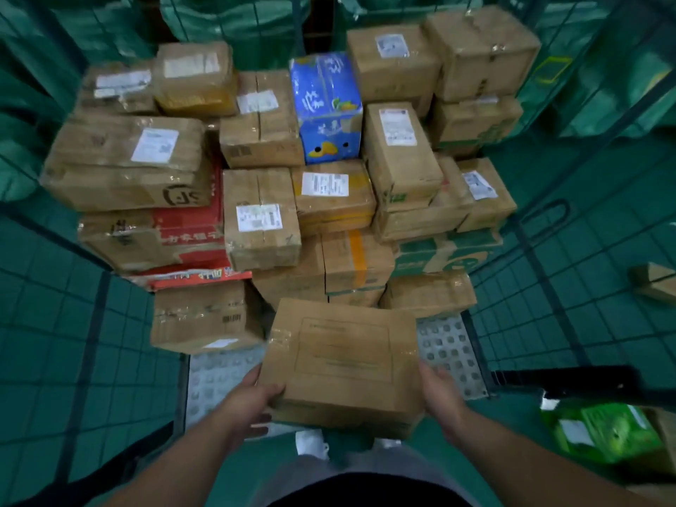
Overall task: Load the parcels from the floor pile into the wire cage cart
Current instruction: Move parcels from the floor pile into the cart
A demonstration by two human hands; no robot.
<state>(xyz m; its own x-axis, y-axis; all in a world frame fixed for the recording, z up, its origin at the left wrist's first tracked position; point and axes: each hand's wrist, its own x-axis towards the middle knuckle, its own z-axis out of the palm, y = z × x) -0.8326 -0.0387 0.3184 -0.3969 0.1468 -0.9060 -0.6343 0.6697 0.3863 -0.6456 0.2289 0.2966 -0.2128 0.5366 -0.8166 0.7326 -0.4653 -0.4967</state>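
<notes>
I hold a flat brown cardboard parcel in front of me, at the open front of the wire cage cart. My left hand grips its near left corner, thumb on top. My right hand grips its right side. Inside the cart, several taped cardboard parcels are stacked high, among them a blue printed box and a red and white carton. The cart's perforated metal floor shows just under the held parcel.
Blue wire mesh walls stand at the left and right of the stack. A green packet lies on the floor at the lower right. Another cardboard box sits outside the cart on the right. Green sacks hang behind the cage.
</notes>
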